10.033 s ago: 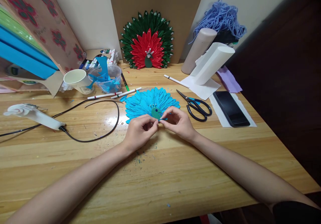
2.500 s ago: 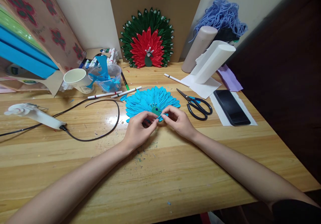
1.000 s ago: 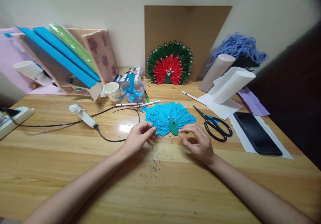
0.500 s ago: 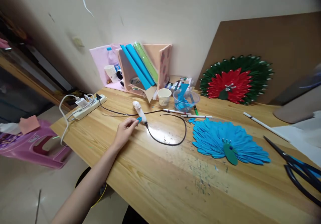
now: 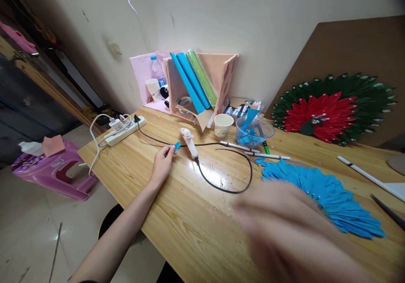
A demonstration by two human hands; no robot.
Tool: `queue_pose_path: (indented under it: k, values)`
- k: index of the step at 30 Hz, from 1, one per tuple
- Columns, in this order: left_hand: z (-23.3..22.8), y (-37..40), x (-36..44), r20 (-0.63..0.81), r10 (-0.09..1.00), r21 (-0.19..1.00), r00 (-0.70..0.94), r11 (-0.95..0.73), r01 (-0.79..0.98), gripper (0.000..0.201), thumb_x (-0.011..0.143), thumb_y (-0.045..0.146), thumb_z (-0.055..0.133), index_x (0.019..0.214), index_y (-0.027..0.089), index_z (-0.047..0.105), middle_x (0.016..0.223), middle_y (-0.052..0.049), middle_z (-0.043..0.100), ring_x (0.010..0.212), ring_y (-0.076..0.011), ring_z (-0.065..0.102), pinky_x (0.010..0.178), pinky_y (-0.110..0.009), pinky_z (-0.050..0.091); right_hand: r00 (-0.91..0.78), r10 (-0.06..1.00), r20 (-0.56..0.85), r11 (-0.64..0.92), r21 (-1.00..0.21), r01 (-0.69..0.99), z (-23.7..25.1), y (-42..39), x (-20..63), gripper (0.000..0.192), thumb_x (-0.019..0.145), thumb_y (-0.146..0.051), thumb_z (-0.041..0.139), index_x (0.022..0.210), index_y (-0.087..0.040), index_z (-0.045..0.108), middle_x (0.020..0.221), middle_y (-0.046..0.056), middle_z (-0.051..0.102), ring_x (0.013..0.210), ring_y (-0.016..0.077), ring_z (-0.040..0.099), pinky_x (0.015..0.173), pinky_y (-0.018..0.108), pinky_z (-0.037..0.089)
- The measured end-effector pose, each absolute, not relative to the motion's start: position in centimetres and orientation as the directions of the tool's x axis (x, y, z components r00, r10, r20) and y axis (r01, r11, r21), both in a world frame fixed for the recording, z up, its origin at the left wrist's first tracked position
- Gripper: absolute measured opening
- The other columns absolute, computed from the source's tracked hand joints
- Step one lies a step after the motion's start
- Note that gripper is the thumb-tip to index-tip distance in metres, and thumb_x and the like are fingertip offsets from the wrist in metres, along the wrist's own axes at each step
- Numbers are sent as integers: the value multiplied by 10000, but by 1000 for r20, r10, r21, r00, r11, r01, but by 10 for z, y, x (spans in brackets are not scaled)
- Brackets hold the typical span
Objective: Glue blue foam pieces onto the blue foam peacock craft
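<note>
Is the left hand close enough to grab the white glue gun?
Probably yes. The left hand lies on the table just beside the white glue gun, with only bare wood between them. Its fingertips already pinch a small blue piece, which might hamper the grip.

Blues, reds and greens over pale wood

A blue petal piece (image 5: 177,146) is pinched; the glue gun (image 5: 189,141) is white, its cord (image 5: 221,181) black, the fan (image 5: 329,198) bright blue, the rosette (image 5: 332,110) red ringed with dark green.
</note>
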State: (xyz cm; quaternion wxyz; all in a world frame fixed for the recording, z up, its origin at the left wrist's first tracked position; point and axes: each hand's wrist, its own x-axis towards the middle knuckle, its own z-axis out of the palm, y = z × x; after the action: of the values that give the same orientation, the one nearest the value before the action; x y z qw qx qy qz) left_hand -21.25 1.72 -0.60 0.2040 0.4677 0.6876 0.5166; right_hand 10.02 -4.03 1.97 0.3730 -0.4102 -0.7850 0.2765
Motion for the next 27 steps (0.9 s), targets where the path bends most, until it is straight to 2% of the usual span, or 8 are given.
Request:
queue_pose_path:
  k: [5, 10, 13, 16, 21, 27]
  values:
    - [-10, 20, -216, 176, 843, 914, -508, 52, 403, 295, 792, 397, 532, 795, 135, 668, 728, -41, 673, 729, -170, 613, 701, -255, 460, -440, 861, 257, 451, -784, 425, 24, 66, -16, 266, 780, -337, 603, 1021, -225, 614, 889, 69, 673, 855, 219, 621, 729, 316, 454]
    - [-15, 21, -220, 161, 828, 923, -537, 66, 378, 298, 774, 396, 545, 798, 131, 682, 740, -52, 698, 703, -176, 628, 671, -260, 472, -491, 864, 113, 358, -823, 440, 2, 106, -82, 225, 748, -325, 586, 911, -172, 618, 821, 73, 668, 752, 211, 606, 651, 288, 420]
    - [-16, 20, -222, 151, 817, 921, -557, 89, 380, 298, 781, 389, 535, 787, 129, 679, 735, -55, 700, 698, -178, 635, 665, -263, 474, -508, 854, 109, 356, -835, 419, -5, 103, -79, 199, 791, -304, 500, 874, -160, 609, 796, 62, 658, 719, 196, 591, 628, 273, 403]
    - [-18, 19, -224, 140, 811, 914, -568, 116, 389, 277, 789, 360, 525, 804, 129, 678, 739, -54, 701, 702, -175, 640, 676, -264, 474, -487, 865, 118, 334, -861, 384, -3, 92, -57, 288, 844, -381, 415, 881, -162, 598, 772, 46, 645, 696, 181, 575, 629, 266, 401]
    - [-20, 18, -223, 125, 819, 900, -560, 143, 411, 247, 785, 339, 537, 784, 141, 685, 731, -50, 700, 690, -171, 637, 680, -268, 471, -557, 826, 83, 269, -927, 261, -3, 70, -27, 371, 841, -498, 434, 721, -174, 567, 654, 11, 591, 618, 150, 537, 619, 256, 405]
    - [-20, 17, -221, 123, 821, 895, -557, 150, 419, 238, 773, 341, 560, 782, 142, 691, 741, -52, 702, 685, -168, 632, 655, -260, 462, -615, 787, 51, 224, -952, 208, -17, 60, -24, 393, 845, -521, 433, 761, -165, 577, 694, 22, 591, 618, 146, 530, 596, 256, 411]
